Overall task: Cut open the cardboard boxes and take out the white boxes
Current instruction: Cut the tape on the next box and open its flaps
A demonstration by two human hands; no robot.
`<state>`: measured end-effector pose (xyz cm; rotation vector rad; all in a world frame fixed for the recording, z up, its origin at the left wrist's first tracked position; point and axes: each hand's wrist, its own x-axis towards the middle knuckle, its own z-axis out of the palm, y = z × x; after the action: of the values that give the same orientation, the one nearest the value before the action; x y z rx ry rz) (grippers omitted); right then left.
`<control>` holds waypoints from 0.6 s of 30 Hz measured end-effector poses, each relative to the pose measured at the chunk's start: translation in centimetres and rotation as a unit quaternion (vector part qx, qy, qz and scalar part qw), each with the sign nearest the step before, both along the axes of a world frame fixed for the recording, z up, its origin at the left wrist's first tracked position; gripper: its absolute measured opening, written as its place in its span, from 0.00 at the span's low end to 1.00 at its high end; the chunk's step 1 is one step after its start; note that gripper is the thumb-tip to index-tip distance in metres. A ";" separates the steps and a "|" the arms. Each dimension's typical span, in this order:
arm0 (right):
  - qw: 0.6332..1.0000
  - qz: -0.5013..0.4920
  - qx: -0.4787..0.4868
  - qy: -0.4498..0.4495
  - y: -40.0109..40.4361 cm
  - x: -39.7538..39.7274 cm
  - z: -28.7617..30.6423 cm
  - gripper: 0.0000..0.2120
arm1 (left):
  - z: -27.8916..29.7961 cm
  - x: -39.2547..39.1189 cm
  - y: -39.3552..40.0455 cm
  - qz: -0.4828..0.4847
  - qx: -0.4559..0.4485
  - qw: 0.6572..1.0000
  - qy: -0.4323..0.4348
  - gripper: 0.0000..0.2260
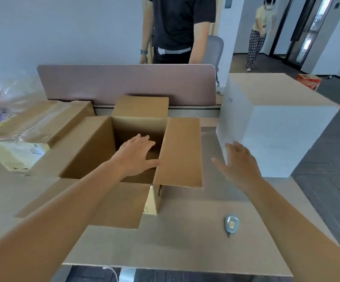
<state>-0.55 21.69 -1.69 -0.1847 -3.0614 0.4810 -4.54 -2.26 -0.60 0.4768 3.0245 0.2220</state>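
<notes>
1. Nearest, a small grey cutter (231, 223) lies flat on the worktop (185, 241), in front of the open cardboard box (96, 147) and off to its right, touching nothing.
2. Next, the left hand (136, 156) reaches over the open cardboard box, palm down above its dark inside, fingers (144, 139) straight and spread, holding nothing; the thumb lies at the edge of the box's right flap.
3. All four flaps of the open cardboard box are folded outward; no white box shows inside it.
4. Right of that box, the right hand (240, 161) hovers with fingers (231, 148) wide and relaxed, their tips at the near lower corner of the white box (277, 127); whether they touch it I cannot tell.
5. The white box stands upright on the worktop's right edge, just beside the open cardboard box's right flap.
6. Left of the open cardboard box lies a taped brown carton (41, 121), still sealed, resting on a pale package (16, 157).
7. Behind the open cardboard box runs a pinkish divider panel (124, 82).
8. Beyond the panel stands a person in a black shirt (177, 21); farther right, another person (256, 35) walks in the corridor.
</notes>
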 end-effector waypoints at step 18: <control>0.960 0.251 -0.038 -0.116 -15.7 6.8 -2.9 0.41 | -4.4 10.5 -16.7 0.109 0.020 0.991 -0.077 0.43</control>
<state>6.26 6.03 -4.59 0.5924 -3.3052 0.6334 5.96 -19.01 -5.01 0.1239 2.9205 0.3169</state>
